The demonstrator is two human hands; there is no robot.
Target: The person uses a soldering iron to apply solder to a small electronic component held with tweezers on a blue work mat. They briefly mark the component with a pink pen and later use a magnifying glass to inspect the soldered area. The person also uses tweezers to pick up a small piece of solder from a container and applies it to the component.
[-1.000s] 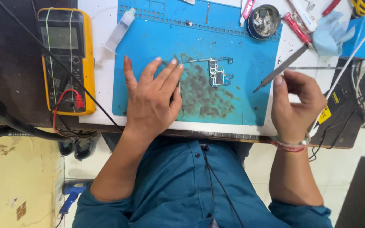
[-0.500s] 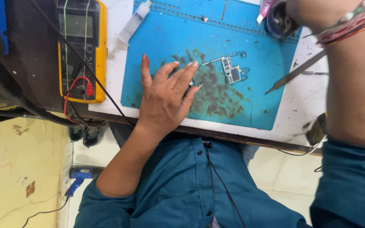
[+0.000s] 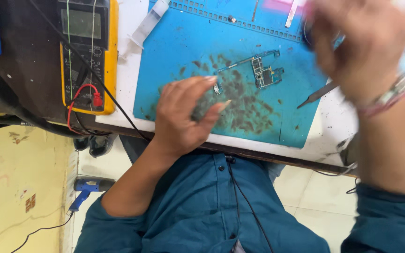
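Note:
A small green phone circuit board (image 3: 266,75) lies on a stained blue work mat (image 3: 188,42). My left hand (image 3: 183,115) rests on the mat's near edge with its fingers curled. The fingertips touch the mat beside a tiny metal part (image 3: 217,88), left of the board, and the hand holds nothing. My right hand (image 3: 357,47) is raised above the mat's right side, close to the camera and badly blurred. Whether it holds anything is unclear. A beaded bracelet (image 3: 390,96) sits on that wrist. Metal tweezers (image 3: 317,96) lie on the mat under it.
A yellow multimeter (image 3: 87,51) with red and black leads sits at the left on the dark bench. A clear syringe (image 3: 146,28) lies at the mat's upper left. A blue-handled tool (image 3: 86,189) lies on the floor below. A black cable (image 3: 244,201) runs down my blue shirt.
My right hand has lifted off the bench and swung up in front of the camera. My left hand's fingers went from flat and spread to curled. The view has shifted right.

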